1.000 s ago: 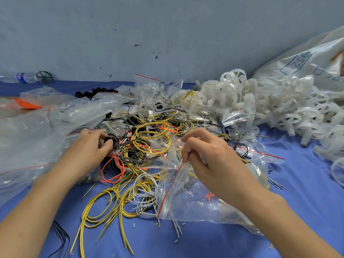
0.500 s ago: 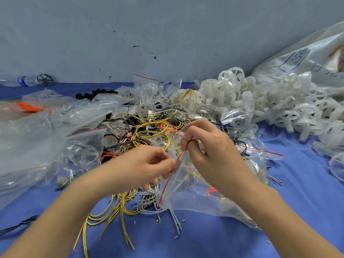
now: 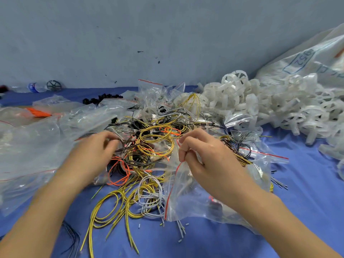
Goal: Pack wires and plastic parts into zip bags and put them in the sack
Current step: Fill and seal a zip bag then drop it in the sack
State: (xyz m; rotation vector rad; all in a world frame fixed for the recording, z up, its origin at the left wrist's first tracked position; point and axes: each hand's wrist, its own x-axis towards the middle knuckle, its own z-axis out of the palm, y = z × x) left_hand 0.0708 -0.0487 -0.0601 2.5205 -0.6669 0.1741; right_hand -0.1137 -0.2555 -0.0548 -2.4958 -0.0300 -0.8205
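Right hand (image 3: 208, 161) pinching top corner of clear plastic zip bag (image 3: 195, 205) at red-striped mouth. Stripe runs from pinch down toward person; mouth faces left. Tangled pile of yellow, black, orange and grey wires (image 3: 149, 146) just left of mouth, between hands. Left hand (image 3: 93, 153) nearer pile, fingers curled at its edge; blurred, cannot tell if holding wire. Judgement: feed goes left-to-right into mouth. White woven sack (image 3: 307, 58) far right, well apart.

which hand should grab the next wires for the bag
Left. The left hand sits on the wires, fingers curled over them, though blur hides any grip. The right hand is busy pinching the mouth of the bag.
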